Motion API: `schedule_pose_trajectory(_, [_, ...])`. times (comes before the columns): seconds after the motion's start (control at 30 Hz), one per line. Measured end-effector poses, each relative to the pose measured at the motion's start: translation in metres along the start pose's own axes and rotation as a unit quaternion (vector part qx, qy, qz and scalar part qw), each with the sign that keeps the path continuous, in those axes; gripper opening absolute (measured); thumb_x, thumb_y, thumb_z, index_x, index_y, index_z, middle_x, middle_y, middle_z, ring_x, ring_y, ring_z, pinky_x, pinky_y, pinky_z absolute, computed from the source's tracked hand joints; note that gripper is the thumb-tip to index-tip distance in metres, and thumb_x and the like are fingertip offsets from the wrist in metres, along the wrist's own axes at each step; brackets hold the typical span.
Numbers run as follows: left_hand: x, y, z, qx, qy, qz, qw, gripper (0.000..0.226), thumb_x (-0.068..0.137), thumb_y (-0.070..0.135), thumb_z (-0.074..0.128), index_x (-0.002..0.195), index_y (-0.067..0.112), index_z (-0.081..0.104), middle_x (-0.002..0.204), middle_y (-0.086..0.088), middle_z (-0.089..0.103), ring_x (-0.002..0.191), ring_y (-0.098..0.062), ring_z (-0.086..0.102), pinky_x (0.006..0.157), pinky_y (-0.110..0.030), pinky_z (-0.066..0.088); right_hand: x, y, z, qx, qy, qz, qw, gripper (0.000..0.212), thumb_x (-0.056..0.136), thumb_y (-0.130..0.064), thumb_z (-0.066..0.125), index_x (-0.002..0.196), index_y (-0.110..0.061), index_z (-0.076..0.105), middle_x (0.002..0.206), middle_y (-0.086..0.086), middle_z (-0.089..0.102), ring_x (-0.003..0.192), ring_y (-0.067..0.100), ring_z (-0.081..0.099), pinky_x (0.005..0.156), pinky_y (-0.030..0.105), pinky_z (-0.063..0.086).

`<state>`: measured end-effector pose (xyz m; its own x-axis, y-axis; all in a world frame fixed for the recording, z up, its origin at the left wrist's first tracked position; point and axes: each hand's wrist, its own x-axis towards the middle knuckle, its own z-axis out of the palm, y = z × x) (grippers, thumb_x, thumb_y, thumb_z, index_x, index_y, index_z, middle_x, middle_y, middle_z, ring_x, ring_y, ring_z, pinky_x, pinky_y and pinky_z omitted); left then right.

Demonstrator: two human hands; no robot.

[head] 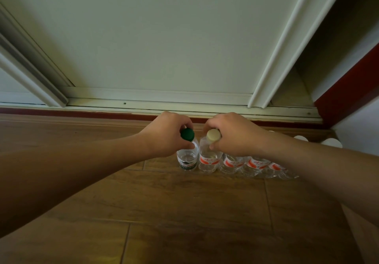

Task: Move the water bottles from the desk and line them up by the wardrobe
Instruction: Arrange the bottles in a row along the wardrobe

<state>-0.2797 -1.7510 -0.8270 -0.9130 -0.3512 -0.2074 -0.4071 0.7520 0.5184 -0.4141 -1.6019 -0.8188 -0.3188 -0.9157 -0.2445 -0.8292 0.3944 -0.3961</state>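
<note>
A row of clear water bottles stands on the wooden floor (184,202) in front of the wardrobe (155,38). My left hand (166,134) grips the neck of the leftmost bottle (187,160), which has a green cap and a green label. My right hand (233,134) grips the neck of the bottle beside it (208,161), with a pale cap and a red label. Both bottles stand upright and touch each other. Several more red-label bottles (256,164) continue to the right, partly hidden under my right forearm.
The wardrobe's sliding door track (143,103) and a dark red skirting strip (82,113) run just behind the bottles. A dark red wall edge (344,93) closes the right side. White caps (332,142) show past my right arm. Bare floor lies to the left.
</note>
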Motion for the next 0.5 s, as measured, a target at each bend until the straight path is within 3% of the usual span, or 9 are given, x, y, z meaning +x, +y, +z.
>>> schedule_pose_trajectory(0.5, [-0.0007,-0.0009,-0.0003,0.006,0.005,-0.001,1.0,0.043,0.075,0.036,0.083,0.112,0.025,0.066,0.099,0.007,0.066,0.084,-0.005,0.061,0.078,-0.023,0.054,-0.0001,-0.0012,0.0005,0.001,-0.008,-0.004,1.0,0.031,0.082,-0.029,0.075,0.11,-0.028,0.062,0.103,-0.01,0.061,0.091,0.012,0.056,0.078,0.034,0.051])
